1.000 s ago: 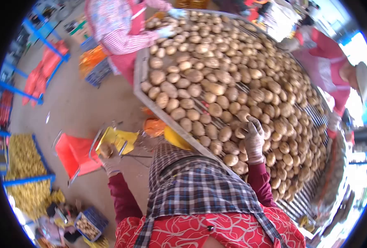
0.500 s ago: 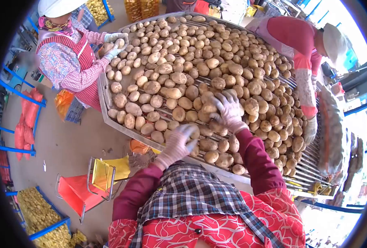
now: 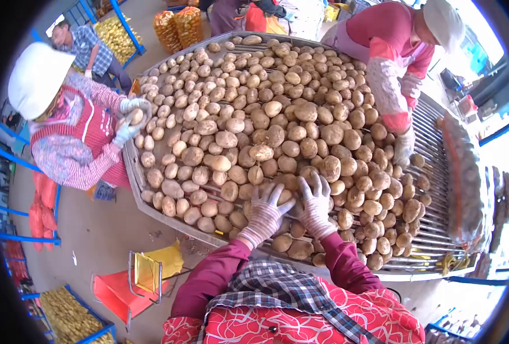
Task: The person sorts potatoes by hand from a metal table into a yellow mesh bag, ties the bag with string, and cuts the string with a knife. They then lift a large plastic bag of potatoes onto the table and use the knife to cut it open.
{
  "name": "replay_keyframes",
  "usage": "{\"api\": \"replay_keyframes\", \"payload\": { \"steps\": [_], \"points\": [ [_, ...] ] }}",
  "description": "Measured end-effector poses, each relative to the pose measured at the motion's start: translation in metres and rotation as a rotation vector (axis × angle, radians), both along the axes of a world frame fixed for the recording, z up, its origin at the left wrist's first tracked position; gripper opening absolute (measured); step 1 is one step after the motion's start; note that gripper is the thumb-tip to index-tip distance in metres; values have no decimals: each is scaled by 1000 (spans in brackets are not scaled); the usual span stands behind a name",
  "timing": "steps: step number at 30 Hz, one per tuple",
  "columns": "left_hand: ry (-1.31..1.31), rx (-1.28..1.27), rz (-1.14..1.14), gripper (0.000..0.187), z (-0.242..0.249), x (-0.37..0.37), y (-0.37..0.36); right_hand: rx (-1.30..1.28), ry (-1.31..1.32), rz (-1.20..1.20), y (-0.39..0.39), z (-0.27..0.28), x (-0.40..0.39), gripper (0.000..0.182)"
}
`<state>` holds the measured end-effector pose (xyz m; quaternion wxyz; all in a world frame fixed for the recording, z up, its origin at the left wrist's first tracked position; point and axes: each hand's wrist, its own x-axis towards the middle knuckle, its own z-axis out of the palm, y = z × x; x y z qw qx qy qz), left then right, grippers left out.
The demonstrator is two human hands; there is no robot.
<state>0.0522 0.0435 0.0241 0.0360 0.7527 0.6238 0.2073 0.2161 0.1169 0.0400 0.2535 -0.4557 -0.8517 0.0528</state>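
My left hand [image 3: 266,213], in a striped, soiled glove, rests on the potatoes near the front of the sorting table. Its fingers are spread, and a potato [image 3: 284,197] lies beside the thumb and fingertips. Close by on the right, my right hand [image 3: 316,207] wears a similar glove and reaches over the potatoes with its fingers apart. Neither hand is wrapped round a potato, though the palms hide what lies beneath. Brown potatoes [image 3: 227,139] of mixed sizes, many with soil on them, cover most of the slatted table [image 3: 437,137].
At left, a co-worker's gloved hands [image 3: 129,123] hold a potato. Another co-worker's gloved hand [image 3: 404,148] touches potatoes at right. A filled mesh sack [image 3: 459,178] stands beyond the bars. A red-and-yellow folding seat [image 3: 122,292] and a crate of yellowish produce [image 3: 68,315] are at lower left.
My left hand has moved from the table's front edge onto the potatoes beside my right hand. My right hand has drawn nearer to me. The view has shifted, showing more of the left co-worker.
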Motion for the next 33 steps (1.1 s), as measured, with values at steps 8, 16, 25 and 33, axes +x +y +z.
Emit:
{"api": "replay_keyframes", "payload": {
  "steps": [8,16,25,33],
  "points": [
    [99,-87,186,73,1,-57,55,-44,270,126,46,-1,-47,60],
    [-130,-204,367,71,-8,-151,71,-170,345,329,58,19,-145,53],
    [-665,147,637,44,-21,-187,-27,36,-441,-30,190,33,10,47],
    [-1012,-7,286,30,21,-29,-37,-142,-682,77,190,49,-11,44]
  ]
}}
